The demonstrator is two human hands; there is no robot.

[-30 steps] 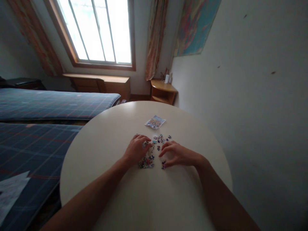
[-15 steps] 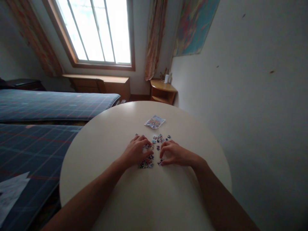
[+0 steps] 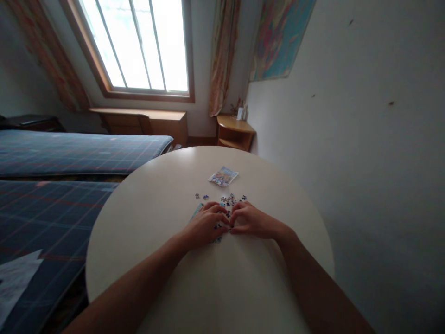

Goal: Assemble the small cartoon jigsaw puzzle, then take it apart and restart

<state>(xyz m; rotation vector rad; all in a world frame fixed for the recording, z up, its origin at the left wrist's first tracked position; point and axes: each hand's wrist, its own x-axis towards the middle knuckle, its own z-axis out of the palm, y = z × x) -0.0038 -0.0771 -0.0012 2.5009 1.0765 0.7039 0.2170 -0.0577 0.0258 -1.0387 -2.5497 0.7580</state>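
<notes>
My left hand (image 3: 205,223) and my right hand (image 3: 252,219) meet fingertip to fingertip on a round cream table (image 3: 167,195), fingers curled down over a partly joined jigsaw patch (image 3: 217,239). Most of that patch is hidden under my left hand. Both hands pinch or press at the spot where they touch; what is between the fingers is too small to make out. Loose puzzle pieces (image 3: 230,200) lie just beyond my fingers, and two more pieces (image 3: 201,196) lie to the left. A small picture card (image 3: 223,176) lies farther back.
A white wall rises right beside the table's right rim. Two beds with blue plaid covers (image 3: 69,153) stand left. A wooden corner shelf (image 3: 235,132) and a low bench (image 3: 146,119) sit under the window at the back.
My left hand slid right over the joined patch and my right hand moved left, so their fingertips now touch. The two pieces on the left came into view.
</notes>
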